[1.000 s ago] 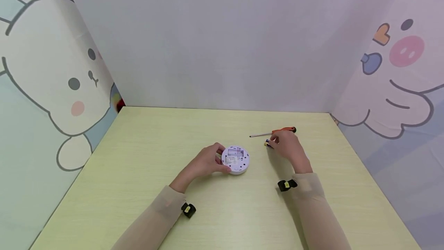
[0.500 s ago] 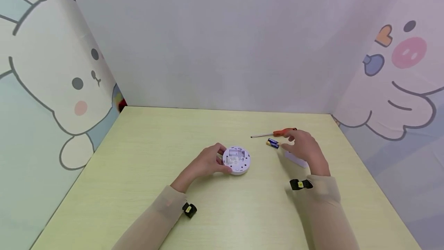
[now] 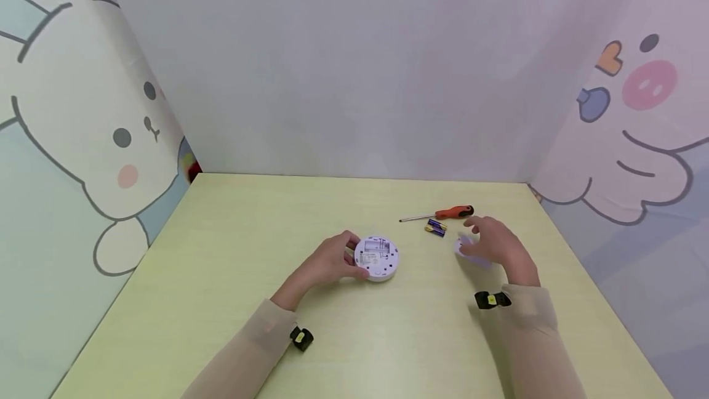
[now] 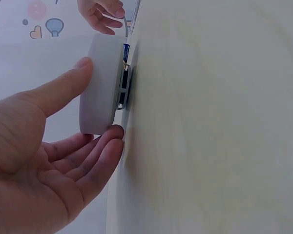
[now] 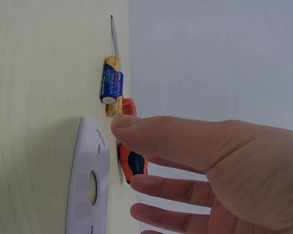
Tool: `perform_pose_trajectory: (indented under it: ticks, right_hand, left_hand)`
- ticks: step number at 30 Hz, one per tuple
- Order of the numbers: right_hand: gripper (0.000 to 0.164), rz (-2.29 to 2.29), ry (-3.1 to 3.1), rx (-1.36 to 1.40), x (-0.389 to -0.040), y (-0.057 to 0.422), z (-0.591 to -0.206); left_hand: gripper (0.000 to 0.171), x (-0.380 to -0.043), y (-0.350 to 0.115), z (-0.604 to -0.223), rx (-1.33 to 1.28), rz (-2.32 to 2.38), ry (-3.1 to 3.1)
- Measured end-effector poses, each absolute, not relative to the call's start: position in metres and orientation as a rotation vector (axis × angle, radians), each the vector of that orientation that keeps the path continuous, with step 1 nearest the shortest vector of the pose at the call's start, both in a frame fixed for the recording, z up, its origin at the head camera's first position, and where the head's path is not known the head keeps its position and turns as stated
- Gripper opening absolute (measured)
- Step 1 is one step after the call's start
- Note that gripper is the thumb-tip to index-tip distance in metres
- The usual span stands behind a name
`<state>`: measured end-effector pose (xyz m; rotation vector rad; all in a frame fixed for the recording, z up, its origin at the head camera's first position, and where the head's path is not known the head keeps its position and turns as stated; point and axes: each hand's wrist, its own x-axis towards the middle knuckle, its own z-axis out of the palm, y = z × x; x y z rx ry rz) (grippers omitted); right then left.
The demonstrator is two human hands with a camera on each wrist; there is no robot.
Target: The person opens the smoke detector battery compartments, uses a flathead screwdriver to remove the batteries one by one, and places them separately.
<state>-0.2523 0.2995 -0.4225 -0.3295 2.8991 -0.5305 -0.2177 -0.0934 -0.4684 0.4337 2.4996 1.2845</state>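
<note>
My left hand (image 3: 332,257) grips the left edge of a round white smoke detector (image 3: 376,266), thumb on one side and fingers on the other. Its open battery compartment faces up in the head view. In the left wrist view the detector (image 4: 100,87) appears edge-on. My right hand (image 3: 495,248) hovers with fingers apart and holds nothing. Just below it on the table lies a white mounting plate (image 3: 477,258), partly hidden by the fingers. The right wrist view shows the plate (image 5: 85,180) with an oval hole and slots. Two blue-and-gold batteries (image 3: 436,228) lie side by side, left of the right hand.
A screwdriver (image 3: 454,212) with an orange-and-black handle lies behind the batteries, its shaft pointing left. The pale wooden table (image 3: 249,220) ends at a light curtain (image 3: 354,79) at the back, with cartoon-printed cloth at both sides.
My right hand has let go of the batteries, leaving them on the table, and moved right and back over the mounting plate. The left hand still holds the detector in place.
</note>
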Motion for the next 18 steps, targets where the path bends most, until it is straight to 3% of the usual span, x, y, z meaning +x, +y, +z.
perform_pose_trajectory:
  ticks: [18]
  right_hand:
    - [0.079,-0.481,2.804,-0.203,-0.255,0.308,-0.433]
  left_hand:
    - [0.071,-0.214,-0.094,-0.469,0.431,1.314,2.494]
